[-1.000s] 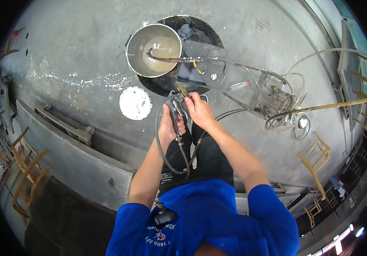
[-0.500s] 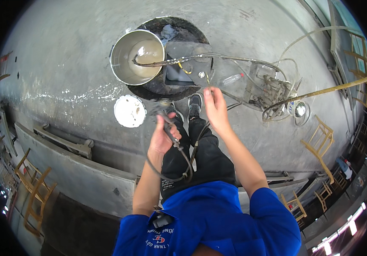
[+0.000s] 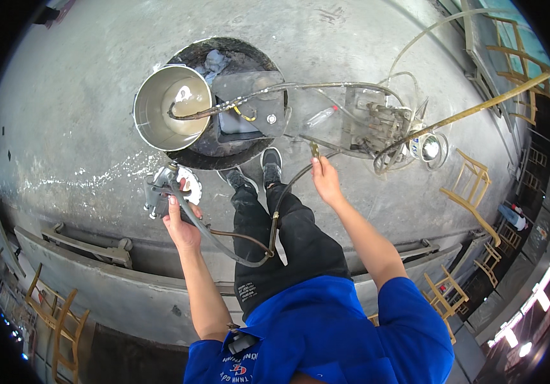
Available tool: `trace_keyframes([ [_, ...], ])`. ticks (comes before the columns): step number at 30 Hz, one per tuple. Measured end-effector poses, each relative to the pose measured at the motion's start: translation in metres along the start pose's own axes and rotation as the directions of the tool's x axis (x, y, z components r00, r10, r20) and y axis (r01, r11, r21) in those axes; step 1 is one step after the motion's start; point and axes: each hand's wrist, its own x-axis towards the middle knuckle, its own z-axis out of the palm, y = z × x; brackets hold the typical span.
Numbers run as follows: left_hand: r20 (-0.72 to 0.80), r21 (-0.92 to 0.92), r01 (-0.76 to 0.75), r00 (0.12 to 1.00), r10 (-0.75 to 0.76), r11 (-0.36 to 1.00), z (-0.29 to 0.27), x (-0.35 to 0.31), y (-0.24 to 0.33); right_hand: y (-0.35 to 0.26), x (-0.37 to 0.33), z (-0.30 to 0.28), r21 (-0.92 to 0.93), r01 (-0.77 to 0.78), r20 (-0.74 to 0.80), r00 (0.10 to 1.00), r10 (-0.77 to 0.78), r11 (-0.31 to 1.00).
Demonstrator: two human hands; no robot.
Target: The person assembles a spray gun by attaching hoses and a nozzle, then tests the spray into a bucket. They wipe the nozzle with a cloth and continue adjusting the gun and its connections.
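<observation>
The left hand [image 3: 184, 225] is closed around a spray gun [image 3: 160, 191], held out to the person's left above a white paint-spattered disc [image 3: 192, 184] on the concrete floor [image 3: 89, 83]. The right hand [image 3: 327, 182] is well apart from it, thumb and fingers narrowed in a pinch on a small brass-coloured piece [image 3: 315, 148].

The work looks partway along: the gun is connected to its grey hose [image 3: 236, 259], while the brass-coloured piece is separate from it. Bringing the two together, if that is called for, remains undone. No spray shows at the gun.

The open bucket [image 3: 148, 96] holds a shallow pool of cloudy, pale beige liquid [image 3: 176, 127], with much of the inner wall bare above it. A curved suction pipe [image 3: 201, 114] reaches over the rim into the bucket and runs back towards the pump [image 3: 380, 121]. Beside the bucket, on a dark round mat [image 3: 204, 159], sits a grey box-like container [image 3: 249, 83] with an opening; what is inside is hard to tell. A clear plastic bottle [image 3: 321, 117] with a red cap lies on the floor, seemingly empty. The contents of the small pail [image 3: 427, 148] beside the pump are unclear.
</observation>
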Motion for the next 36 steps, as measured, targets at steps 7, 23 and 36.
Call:
trace_keyframes([
  [7,-0.004,-0.144,-0.032,0.999,0.032,0.989,0.009,-0.004,-0.005,-0.089,0.058,0.045,-0.082,0.208,0.084,0.976,-0.201,0.975],
  [23,-0.172,-0.019,0.026,0.985,-0.029,0.999,0.01,0.006,0.005,-0.26,0.012,0.164,0.437,-0.584,0.806,0.592,-0.01,0.684],
  [36,-0.238,-0.101,0.081,0.966,-0.103,0.992,-0.028,0.05,-0.014,-0.242,0.042,0.24,0.457,-0.627,0.867,0.473,-0.157,0.631],
])
